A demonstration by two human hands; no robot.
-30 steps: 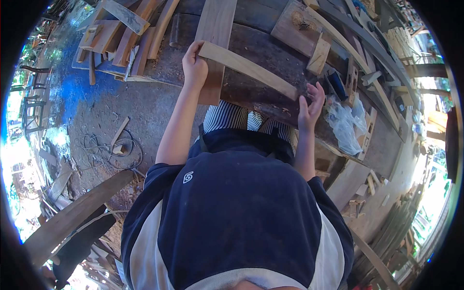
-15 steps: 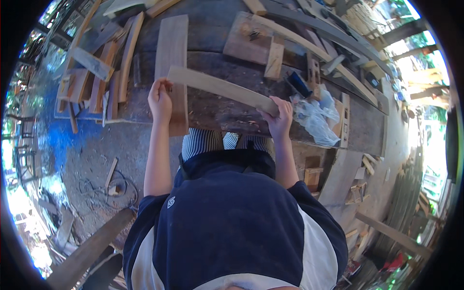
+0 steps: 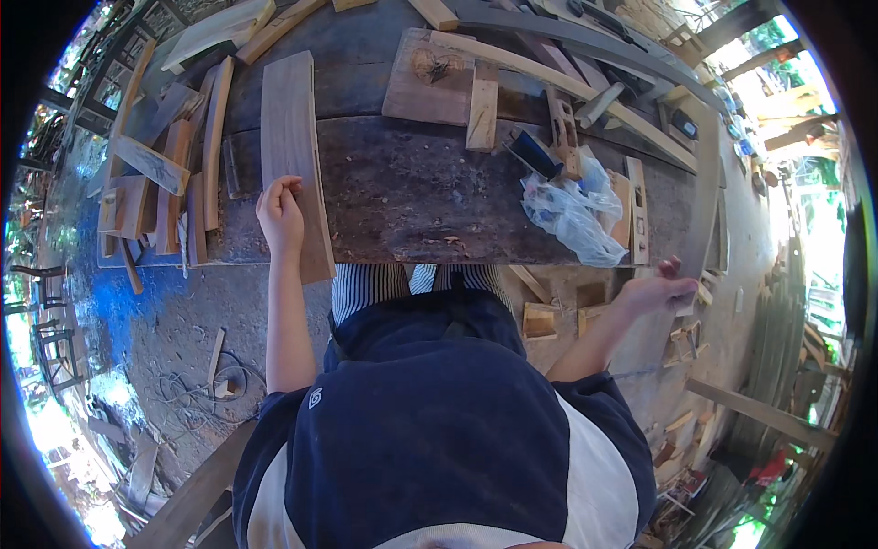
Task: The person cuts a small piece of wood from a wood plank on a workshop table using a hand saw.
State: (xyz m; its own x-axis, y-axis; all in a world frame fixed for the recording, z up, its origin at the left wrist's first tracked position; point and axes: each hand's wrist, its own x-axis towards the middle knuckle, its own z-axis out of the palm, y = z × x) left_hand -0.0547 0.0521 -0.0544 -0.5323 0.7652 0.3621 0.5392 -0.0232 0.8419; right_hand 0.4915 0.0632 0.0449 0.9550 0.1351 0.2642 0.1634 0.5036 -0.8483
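Note:
My right hand (image 3: 651, 295) reaches out past the table's right end, closed on the lower part of a long thin wooden board (image 3: 707, 197). That board points away from me, over the right end of the table. My left hand (image 3: 281, 220) is by a wide wooden board (image 3: 289, 114) at the left of the table. Its fingers are curled, and nothing shows in them. The wide board lies lengthwise, its near end jutting over the table's front edge. I cannot tell whether the left hand touches it.
Stacked wood pieces (image 3: 174, 183) fill the table's left end. Farther right are a square brown board (image 3: 430, 78), a small wood block (image 3: 482, 114), a dark blue-black object (image 3: 535, 154), a crumpled plastic bag (image 3: 576, 215) and long strips (image 3: 549, 69). Cord (image 3: 197, 393) lies on the floor.
The thin board, held across between both hands before, has swung to the right in my right hand. My left hand has let go of it and dropped slightly nearer, beside the wide board.

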